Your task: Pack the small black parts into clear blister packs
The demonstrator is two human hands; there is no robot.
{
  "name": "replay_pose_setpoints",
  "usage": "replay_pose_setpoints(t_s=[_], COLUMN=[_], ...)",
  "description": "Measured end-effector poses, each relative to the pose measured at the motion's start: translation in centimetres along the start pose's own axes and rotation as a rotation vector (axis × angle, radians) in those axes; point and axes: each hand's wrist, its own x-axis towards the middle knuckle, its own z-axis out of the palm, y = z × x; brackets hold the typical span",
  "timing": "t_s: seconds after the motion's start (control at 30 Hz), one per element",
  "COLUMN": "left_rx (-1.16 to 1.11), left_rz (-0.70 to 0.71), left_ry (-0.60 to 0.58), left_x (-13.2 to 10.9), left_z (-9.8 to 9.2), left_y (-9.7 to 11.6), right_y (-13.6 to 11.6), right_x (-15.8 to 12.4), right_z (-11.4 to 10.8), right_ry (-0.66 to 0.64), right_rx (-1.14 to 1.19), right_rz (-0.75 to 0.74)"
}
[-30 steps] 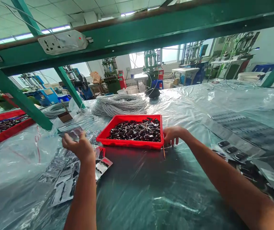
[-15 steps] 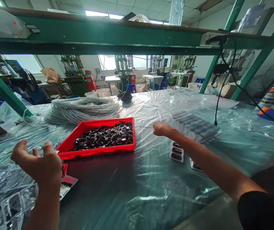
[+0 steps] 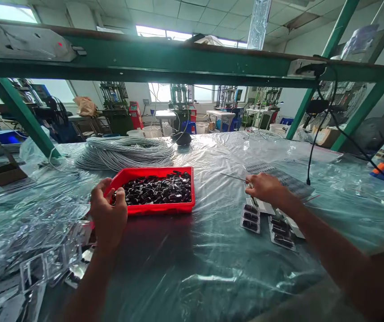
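A red tray (image 3: 158, 208) full of small black glossy pieces (image 3: 158, 190) stands at centre left. Over its left end is my left hand (image 3: 109, 210), its fingers curled round something small and dark that I cannot make out. My right hand (image 3: 266, 188) is closed on a thin metal tool (image 3: 234, 176), which points left toward the tray. Just below that hand lie a clear blister pack (image 3: 250, 219) holding black pieces and a second filled pack (image 3: 282, 233). Behind it rests a stack of grey patterned sheets (image 3: 291, 179), partly covered by the hand.
Clear empty blister shells (image 3: 40, 264) are heaped at the left. A coil of grey cable (image 3: 125, 153) lies behind the tray. Plastic film covers the table (image 3: 178, 277). A green shelf beam (image 3: 178, 60) crosses above, and a black cable (image 3: 313, 152) hangs at the right.
My left hand has moved right to the tray and its fingers have curled in. My right hand has moved right with the tool, over the blister packs. The view has shifted slightly.
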Motion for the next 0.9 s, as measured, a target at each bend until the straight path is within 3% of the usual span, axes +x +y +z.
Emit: replay_pose_setpoints(t_s=[0.07, 0.13, 0.2, 0.27, 0.37, 0.47, 0.53, 0.63, 0.9], left_rx=[-0.051, -0.054, 0.02, 0.106, 0.276, 0.454, 0.498, 0.469, 0.22], left_rz=[0.092, 0.198, 0.284, 0.344, 0.435, 0.492, 0.497, 0.48, 0.345], left_ry=[-0.086, -0.208, -0.381, -0.672, -1.15, -1.369, -1.402, -1.326, -1.217], left_x=[-1.1, -2.3, -3.6, -5.0, -7.4, -9.5, -10.4, -10.9, -12.7], left_z=[0.6, 1.0, 1.3, 1.2, 1.0, 0.9, 1.1, 2.1, 4.2], left_y=[0.7, 1.6, 2.7, 3.9, 5.3, 6.0, 6.0, 5.6, 5.0], right_y=[-1.1, -2.4, -3.4, -4.2, -5.5, -7.2, -8.6, -10.4, -11.8], right_x=[-1.1, -2.2, -3.0, -3.3, -2.8, -1.8, -1.0, -0.1, 0.2], right_z=[-0.7, -0.2, 1.1, 2.6, 3.6, 3.0, 2.6, 3.3, 7.4], right_ry=[-0.033, -0.169, -0.307, -0.281, -0.108, -0.193, -0.305, -0.384, -0.238], right_rx=[0.318, 0.653, 0.763, 0.738, 0.851, 1.223, 1.449, 1.673, 2.047], right_rz=[-0.123, -0.257, -0.322, -0.324, -0.282, -0.282, -0.328, -0.376, -0.175])
